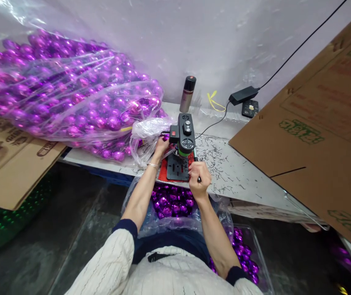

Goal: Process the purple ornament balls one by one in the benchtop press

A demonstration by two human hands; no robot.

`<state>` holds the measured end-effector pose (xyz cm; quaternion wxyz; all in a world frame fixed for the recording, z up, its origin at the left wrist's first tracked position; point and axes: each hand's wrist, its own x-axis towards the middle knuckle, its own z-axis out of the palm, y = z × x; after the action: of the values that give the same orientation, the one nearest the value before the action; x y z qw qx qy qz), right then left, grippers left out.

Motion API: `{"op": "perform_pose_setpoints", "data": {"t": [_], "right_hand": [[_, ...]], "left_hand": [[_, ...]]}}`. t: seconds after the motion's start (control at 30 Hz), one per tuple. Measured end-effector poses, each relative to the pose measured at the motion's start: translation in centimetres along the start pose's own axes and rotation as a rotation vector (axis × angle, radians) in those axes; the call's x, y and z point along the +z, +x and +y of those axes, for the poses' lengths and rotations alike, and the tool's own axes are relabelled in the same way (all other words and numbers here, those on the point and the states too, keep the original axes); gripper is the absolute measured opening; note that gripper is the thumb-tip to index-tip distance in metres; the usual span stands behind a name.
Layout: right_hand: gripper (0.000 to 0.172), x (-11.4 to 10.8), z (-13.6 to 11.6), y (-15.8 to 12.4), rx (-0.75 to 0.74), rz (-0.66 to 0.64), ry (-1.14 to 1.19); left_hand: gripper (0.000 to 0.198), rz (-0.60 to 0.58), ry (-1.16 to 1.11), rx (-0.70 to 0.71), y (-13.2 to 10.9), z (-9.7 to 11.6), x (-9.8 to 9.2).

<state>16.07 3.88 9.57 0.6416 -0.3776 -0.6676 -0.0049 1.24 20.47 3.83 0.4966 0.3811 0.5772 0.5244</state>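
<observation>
A small black machine [186, 130] with a red switch stands on the white table, its dark slotted base plate [177, 168] lying over a red mat [163, 172]. My right hand [199, 177] is wrapped round the machine's lever at its right side. My left hand [162, 146] is at the machine's left side, by the mouth of a clear plastic bag; its fingers are closed near a bit of shiny purple, too small to make out. Below the table edge, shiny purple balls [172, 203] lie in an open plastic bag at my lap.
A large clear bag of purple balls [80, 94] fills the left of the table [249, 164]. Cardboard [317, 123] leans at right, more [15, 164] lies left. Behind are a spray can [188, 94], a black adapter [243, 95] and yellow ties [215, 101]. Small dark pieces are scattered right.
</observation>
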Motion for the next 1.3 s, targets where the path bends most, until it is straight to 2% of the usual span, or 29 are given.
{"op": "perform_pose_setpoints", "data": {"t": [0.13, 0.23, 0.3, 0.4, 0.5, 0.63, 1.0, 1.13, 1.3], "right_hand": [[0.030, 0.0, -0.5, 0.8, 0.022, 0.015, -0.001], [0.032, 0.1, -0.9, 1.8, 0.076, 0.041, 0.012], [0.033, 0.1, -1.1, 2.6, 0.103, 0.052, 0.019], [0.037, 0.1, -1.5, 3.7, 0.130, 0.040, -0.012], [0.039, -0.1, -1.8, 4.5, 0.139, 0.009, -0.057], [0.039, -0.4, -2.0, 4.8, 0.130, -0.013, -0.062], [0.033, -0.6, -1.6, 3.7, 0.109, -0.015, -0.042], [0.030, -0.7, -1.4, 3.5, 0.084, -0.019, -0.029], [0.029, -0.7, -1.1, 2.9, 0.072, -0.024, -0.026]], "left_hand": [[0.050, -0.038, -0.247, -0.021, -4.1, -0.2, -4.0], [0.055, -0.091, -0.375, 0.007, -8.0, -0.8, -6.4], [0.056, -0.111, -0.354, 0.017, -10.0, -1.6, -6.8], [0.064, -0.146, -0.198, 0.056, -11.5, -3.2, -5.9], [0.072, -0.168, -0.005, 0.148, -11.8, -4.8, -4.2], [0.069, -0.117, 0.230, 0.249, -11.6, -6.0, -2.8], [0.064, -0.142, 0.559, 0.646, -11.6, -6.8, -2.3], [0.064, -0.172, 0.628, 0.678, -11.4, -6.8, -2.1], [0.066, -0.196, 0.561, 0.653, -10.7, -7.2, -2.0]]}}
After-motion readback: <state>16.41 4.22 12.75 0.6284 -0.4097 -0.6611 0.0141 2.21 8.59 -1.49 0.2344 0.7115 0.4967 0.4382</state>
